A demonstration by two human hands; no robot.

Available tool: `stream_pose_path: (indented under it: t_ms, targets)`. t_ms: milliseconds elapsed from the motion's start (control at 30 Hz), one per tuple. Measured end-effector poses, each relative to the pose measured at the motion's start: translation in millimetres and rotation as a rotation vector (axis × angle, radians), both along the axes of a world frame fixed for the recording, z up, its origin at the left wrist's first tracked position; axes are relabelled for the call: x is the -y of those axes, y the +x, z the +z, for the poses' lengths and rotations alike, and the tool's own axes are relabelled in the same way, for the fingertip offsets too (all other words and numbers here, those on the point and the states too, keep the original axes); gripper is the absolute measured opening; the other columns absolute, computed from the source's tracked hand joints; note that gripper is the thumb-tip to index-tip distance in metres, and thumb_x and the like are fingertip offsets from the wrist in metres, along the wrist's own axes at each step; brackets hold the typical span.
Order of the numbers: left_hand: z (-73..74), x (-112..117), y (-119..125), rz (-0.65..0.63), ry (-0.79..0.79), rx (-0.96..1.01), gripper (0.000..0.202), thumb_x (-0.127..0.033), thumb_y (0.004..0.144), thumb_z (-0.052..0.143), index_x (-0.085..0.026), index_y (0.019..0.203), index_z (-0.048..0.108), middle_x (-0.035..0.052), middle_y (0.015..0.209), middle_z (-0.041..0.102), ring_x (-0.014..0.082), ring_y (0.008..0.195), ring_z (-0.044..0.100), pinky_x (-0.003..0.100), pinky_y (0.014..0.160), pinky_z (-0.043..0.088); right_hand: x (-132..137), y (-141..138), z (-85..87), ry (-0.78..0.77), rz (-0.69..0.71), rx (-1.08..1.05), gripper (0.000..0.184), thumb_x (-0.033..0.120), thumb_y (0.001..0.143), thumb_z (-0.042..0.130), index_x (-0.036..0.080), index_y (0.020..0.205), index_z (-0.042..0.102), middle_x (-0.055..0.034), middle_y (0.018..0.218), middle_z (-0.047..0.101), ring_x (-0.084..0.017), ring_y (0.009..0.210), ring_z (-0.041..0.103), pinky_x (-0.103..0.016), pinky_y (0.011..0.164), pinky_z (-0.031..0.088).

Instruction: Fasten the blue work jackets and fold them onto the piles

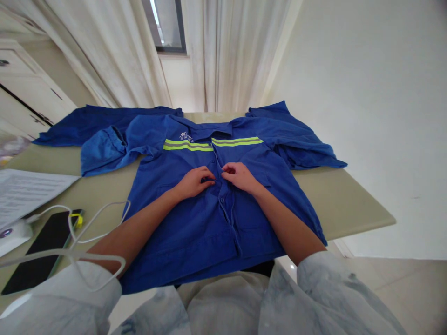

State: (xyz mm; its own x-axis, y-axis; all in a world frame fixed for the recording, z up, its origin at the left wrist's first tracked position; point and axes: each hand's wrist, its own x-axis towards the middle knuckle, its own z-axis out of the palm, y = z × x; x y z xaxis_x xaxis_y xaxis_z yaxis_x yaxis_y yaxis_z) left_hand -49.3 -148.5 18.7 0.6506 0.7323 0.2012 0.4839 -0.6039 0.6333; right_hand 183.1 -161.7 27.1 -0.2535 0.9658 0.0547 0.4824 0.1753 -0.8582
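A blue work jacket [195, 223] with yellow-green and grey reflective stripes lies front up on the table, its collar away from me. Both of my hands are at the middle of its front opening. My left hand [195, 182] has curled fingers, with thumb and forefinger closed on the placket edge. Opposite it, my right hand [241, 177] pinches the other edge of the placket. The exact button or buttonhole between the fingertips is hidden. Lower down, a button [222, 200] shows on the front, and the opening gapes below my hands.
More dark blue clothing [75, 123] lies behind the jacket. On the left of the table [352, 204] are printed sheets [28, 193], a black phone [38, 256], a white device [14, 237] and a looped white cable [91, 232]. A wall [384, 116] stands to the right, curtains [237, 51] behind.
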Motion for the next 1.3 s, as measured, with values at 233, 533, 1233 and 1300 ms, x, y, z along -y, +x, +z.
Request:
stream_pose_path:
  t_ms: [233, 533, 1233, 1300]
  targets:
    - [-2.2, -2.7, 2.0, -0.006, -0.039, 0.018, 0.027, -0.046, 0.092, 0.071, -0.02, 0.092, 0.078, 0.0052, 0.091, 0.072, 0.0186, 0.081, 0.063, 0.03, 0.074, 0.045, -3.0, 2.5, -3.4, 0.009, -0.004, 0.014, 0.008, 0.025, 0.08, 0.073, 0.018, 0.084, 0.073, 0.0007, 0.071, 0.069, -0.012, 0.064, 0.06, -0.024, 0.062, 0.047]
    - [2.3, -3.5, -0.7, -0.088, -0.173, 0.108, 0.026, -0.039, 0.09, 0.07, -0.02, 0.105, 0.079, 0.0046, 0.102, 0.079, 0.0195, 0.09, 0.068, 0.031, 0.084, 0.05, 3.0, -6.2, 0.5, 0.079, -0.055, 0.014, 0.01, 0.026, 0.081, 0.073, 0.017, 0.085, 0.071, 0.0003, 0.072, 0.069, -0.013, 0.064, 0.06, -0.025, 0.063, 0.047]
    - [-2.6, 4.9, 3.9, 0.033, 0.022, -0.037, 0.029, -0.044, 0.097, 0.056, -0.02, 0.1, 0.073, 0.0066, 0.099, 0.069, 0.0198, 0.085, 0.063, 0.033, 0.075, 0.047, 3.0, -9.7, -8.9, 0.152, 0.085, 0.124, 0.006, 0.024, 0.088, 0.07, 0.018, 0.091, 0.07, -0.0012, 0.078, 0.07, -0.015, 0.069, 0.062, -0.027, 0.068, 0.045]
    - [-4.1, 4.1, 2.9, 0.033, 0.02, -0.01, 0.028, -0.042, 0.096, 0.058, -0.019, 0.103, 0.073, 0.0065, 0.099, 0.07, 0.019, 0.083, 0.063, 0.032, 0.074, 0.047, 3.1, -9.7, -8.3, 0.167, 0.079, 0.152, 0.008, 0.025, 0.086, 0.07, 0.018, 0.089, 0.07, -0.001, 0.076, 0.069, -0.015, 0.069, 0.06, -0.027, 0.067, 0.043]
